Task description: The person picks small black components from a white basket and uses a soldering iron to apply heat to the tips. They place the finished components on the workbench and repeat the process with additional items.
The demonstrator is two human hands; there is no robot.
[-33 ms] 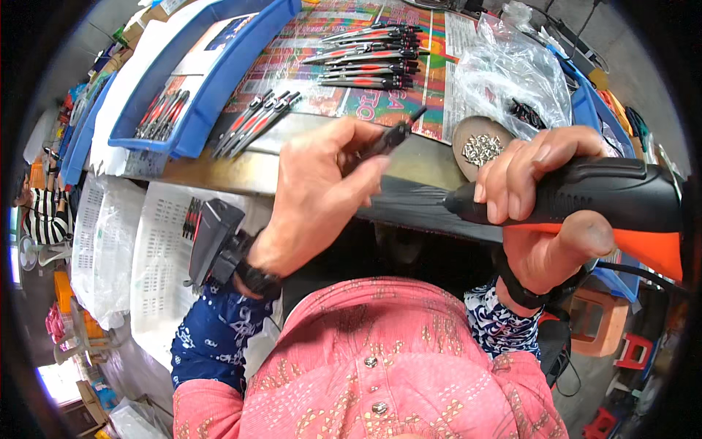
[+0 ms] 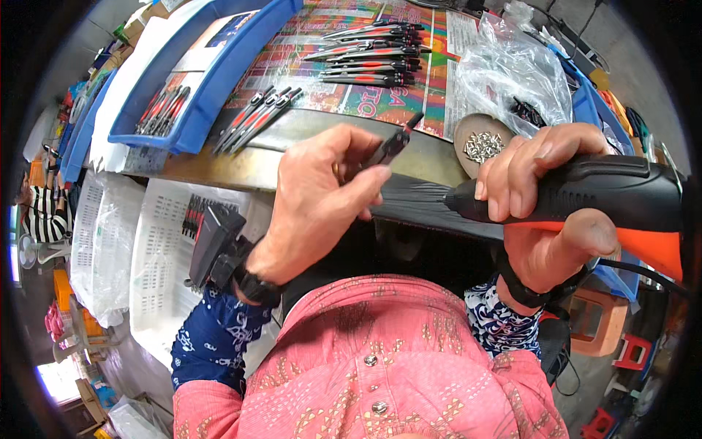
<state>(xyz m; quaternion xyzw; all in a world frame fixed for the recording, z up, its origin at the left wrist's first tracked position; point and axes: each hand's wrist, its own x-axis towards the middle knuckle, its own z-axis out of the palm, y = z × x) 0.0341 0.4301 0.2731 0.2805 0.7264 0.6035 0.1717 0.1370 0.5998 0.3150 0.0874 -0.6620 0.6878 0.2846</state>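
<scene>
My left hand is closed in a pinch on a dark pen-shaped tool with a thin black tip pointing up and right. Its lower part is hidden in my fingers. Around the body of a black and orange electric screwdriver, my right hand is wrapped, thumb below. The driver's narrow nose points left, toward my left hand but apart from it. Beyond the driver's nose lies a round dish with several small silver screws.
Rows of grey, black and red pen-shaped tools lie on the patterned table; a few more lie beside a blue bin. A clear plastic bag is at the back right. Left below the table edge stands a white basket.
My left hand has shifted slightly, and the pen-shaped tool in it now stands a little steeper. The right hand and the electric screwdriver have hardly moved.
</scene>
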